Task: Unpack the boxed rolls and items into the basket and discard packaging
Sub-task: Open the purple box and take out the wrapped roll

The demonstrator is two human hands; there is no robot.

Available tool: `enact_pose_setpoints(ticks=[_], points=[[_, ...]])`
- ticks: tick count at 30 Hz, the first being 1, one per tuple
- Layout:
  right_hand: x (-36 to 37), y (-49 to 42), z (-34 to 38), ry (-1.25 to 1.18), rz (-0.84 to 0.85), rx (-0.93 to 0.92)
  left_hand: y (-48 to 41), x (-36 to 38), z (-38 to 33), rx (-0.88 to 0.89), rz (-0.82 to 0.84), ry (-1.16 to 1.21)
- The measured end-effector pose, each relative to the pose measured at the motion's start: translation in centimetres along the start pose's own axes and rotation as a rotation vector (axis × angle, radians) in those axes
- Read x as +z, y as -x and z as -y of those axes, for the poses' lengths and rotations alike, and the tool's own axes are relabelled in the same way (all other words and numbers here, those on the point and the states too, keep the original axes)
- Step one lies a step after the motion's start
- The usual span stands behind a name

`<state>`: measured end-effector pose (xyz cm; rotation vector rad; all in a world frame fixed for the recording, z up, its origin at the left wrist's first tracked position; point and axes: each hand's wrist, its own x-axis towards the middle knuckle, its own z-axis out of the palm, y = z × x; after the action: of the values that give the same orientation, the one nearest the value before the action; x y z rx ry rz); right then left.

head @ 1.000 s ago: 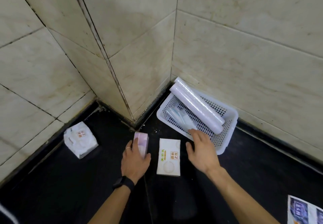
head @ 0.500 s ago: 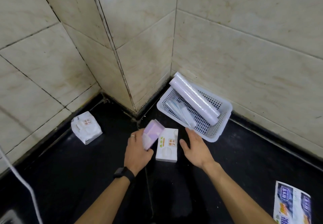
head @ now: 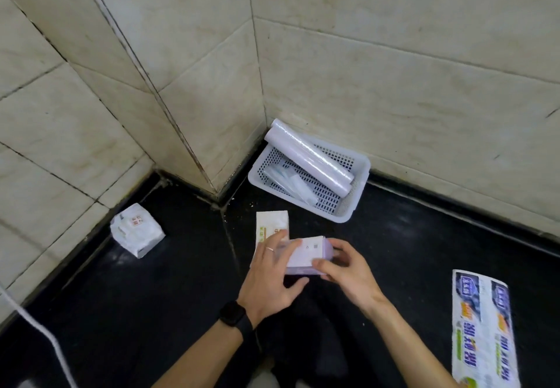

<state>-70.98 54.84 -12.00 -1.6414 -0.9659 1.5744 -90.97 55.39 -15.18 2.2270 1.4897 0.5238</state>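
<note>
I hold a small lilac-and-white box [head: 306, 255] sideways above the black floor, my left hand [head: 271, 278] on its left end and my right hand [head: 348, 269] on its right end. Just behind it a flat white box with green and orange print [head: 270, 224] lies on the floor, partly hidden by my left hand. A white perforated basket [head: 359, 202] sits in the wall corner. Two wrapped rolls [head: 309, 157] lean across it and clear-wrapped items [head: 291, 183] lie on its bottom.
A crumpled white packet [head: 136, 230] lies by the left wall. A flattened printed carton [head: 481, 330] lies on the floor at the right. A white cord [head: 45, 336] crosses the lower left corner. Tiled walls close in the far side.
My left hand lifted the lilac box off the floor and swung it right. My right hand left the basket's edge and took the box's other end.
</note>
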Motion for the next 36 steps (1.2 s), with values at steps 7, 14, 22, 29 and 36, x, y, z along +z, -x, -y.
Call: enact_pose_setpoints(ticks=[7, 14, 22, 29, 36], points=[[-3.0, 4.1, -2.1, 0.036, -0.002, -0.081, -2.4, -1.3, -4.5, 0.033, 0.289, 0.032], [-5.0, 6.0, -3.0, 0.014, -0.068, -0.092, -2.4, -0.1, -5.8, 0.149, 0.268, -0.049], [-5.7, 6.6, -3.8, 0.003, -0.053, -0.088, -1.7, 0.0, -6.7, 0.155, 0.29, -0.106], [-5.9, 6.5, -3.9, -0.155, -0.173, -0.059, -0.6, -0.8, -6.7, -0.09, 0.346, 0.078], [-6.1, 6.5, -4.3, 0.099, -0.225, -0.195, -0.3, -1.4, -7.2, 0.011, 0.35, -0.039]])
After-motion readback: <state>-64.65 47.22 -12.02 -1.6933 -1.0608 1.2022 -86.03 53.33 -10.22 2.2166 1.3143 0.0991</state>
